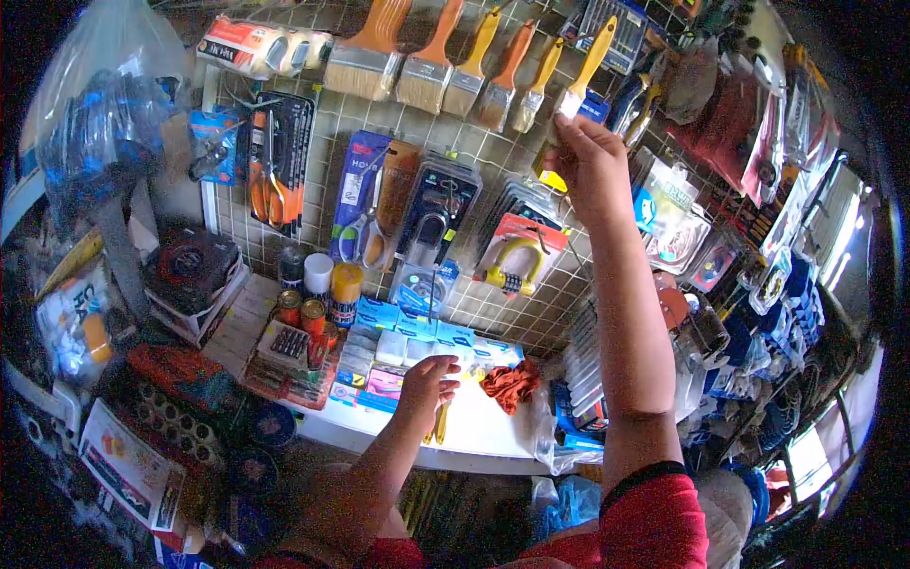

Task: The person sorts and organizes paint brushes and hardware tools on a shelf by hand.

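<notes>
Yellow marks the handle of the brush (598, 59), the rightmost in a row of hanging brushes (423, 82) on the wire grid (327, 114). Our right hand (595, 163) is raised just below it, thumb and fingers pinched on its lower, bristle end; the handle extends upward beyond the fingertips. Our left hand (428, 387), well below and to the left of the brush, hovers over the white desk (483, 427), fingers parted and slightly curled, near the crumpled orange-red cloth (512, 384).
</notes>
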The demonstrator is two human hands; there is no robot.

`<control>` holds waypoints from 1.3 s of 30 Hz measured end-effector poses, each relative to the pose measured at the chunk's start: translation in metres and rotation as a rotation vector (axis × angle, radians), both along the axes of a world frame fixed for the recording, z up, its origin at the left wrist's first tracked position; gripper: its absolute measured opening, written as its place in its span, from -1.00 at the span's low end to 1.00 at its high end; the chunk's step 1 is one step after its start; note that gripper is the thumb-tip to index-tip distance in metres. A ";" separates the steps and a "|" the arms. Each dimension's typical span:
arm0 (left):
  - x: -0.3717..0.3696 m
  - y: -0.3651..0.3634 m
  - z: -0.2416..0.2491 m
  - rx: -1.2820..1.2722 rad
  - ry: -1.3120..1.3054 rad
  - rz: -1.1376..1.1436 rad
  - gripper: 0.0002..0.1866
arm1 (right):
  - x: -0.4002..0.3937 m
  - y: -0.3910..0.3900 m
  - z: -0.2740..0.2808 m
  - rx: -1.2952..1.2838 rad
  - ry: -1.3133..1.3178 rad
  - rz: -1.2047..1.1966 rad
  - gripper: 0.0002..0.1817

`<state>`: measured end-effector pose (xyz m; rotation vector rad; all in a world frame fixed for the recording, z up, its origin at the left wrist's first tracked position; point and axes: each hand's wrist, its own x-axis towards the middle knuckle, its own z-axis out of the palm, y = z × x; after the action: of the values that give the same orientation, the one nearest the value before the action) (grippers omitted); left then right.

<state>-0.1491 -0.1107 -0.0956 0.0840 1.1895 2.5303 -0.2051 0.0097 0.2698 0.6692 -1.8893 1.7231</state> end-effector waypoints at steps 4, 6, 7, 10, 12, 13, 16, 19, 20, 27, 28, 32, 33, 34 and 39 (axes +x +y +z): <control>-0.001 -0.002 0.000 0.019 0.014 -0.021 -0.67 | 0.002 -0.006 -0.001 -0.079 -0.068 0.112 -0.79; -0.001 -0.001 -0.003 0.017 0.014 -0.021 -0.67 | 0.003 -0.008 -0.001 -0.132 -0.075 0.172 -0.76; -0.001 0.000 -0.003 0.015 0.014 -0.021 -0.66 | 0.003 -0.008 -0.002 -0.158 -0.077 0.202 -0.74; 0.001 -0.001 0.002 -0.012 0.026 -0.017 -0.67 | 0.000 -0.004 -0.004 -0.162 -0.081 0.202 -0.70; 0.000 0.001 0.002 -0.030 0.022 -0.023 -0.67 | 0.006 -0.002 -0.006 -0.179 -0.066 0.205 -0.69; 0.000 0.001 0.002 -0.044 0.017 -0.030 -0.67 | 0.011 -0.002 -0.006 -0.192 -0.053 0.207 -0.67; -0.002 0.001 0.003 -0.051 0.016 -0.044 -0.67 | 0.020 -0.003 0.000 -0.158 -0.041 0.172 -0.65; -0.002 0.003 -0.001 -0.056 0.022 -0.056 -0.66 | 0.017 -0.005 0.002 -0.158 -0.026 0.112 -0.67; -0.002 0.003 -0.001 -0.049 0.030 -0.056 -0.66 | 0.014 -0.004 0.004 -0.109 -0.031 0.078 -0.67; 0.000 0.006 0.003 -0.081 0.011 -0.043 -0.66 | -0.034 0.003 0.009 -0.183 -0.148 -0.007 -0.69; 0.001 0.006 0.003 -0.080 0.005 -0.039 -0.66 | -0.044 0.006 0.010 -0.185 -0.143 -0.008 -0.69; -0.001 0.010 0.002 -0.070 -0.023 -0.035 -0.69 | -0.079 0.006 0.016 -0.208 -0.232 -0.088 -0.69; -0.002 0.012 -0.001 -0.079 -0.024 -0.039 -0.69 | -0.089 0.008 0.017 -0.184 -0.267 -0.089 -0.69; -0.004 0.014 -0.004 -0.077 -0.028 -0.045 -0.70 | -0.099 0.008 0.015 -0.209 -0.272 -0.166 -0.64; -0.005 0.015 -0.005 -0.087 -0.051 -0.064 -0.73 | -0.070 0.009 -0.004 0.114 -0.195 -0.283 -0.41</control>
<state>-0.1536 -0.0955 -0.1006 0.0352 1.2543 2.4075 -0.2748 0.0183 0.2660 0.2627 -2.1113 1.5549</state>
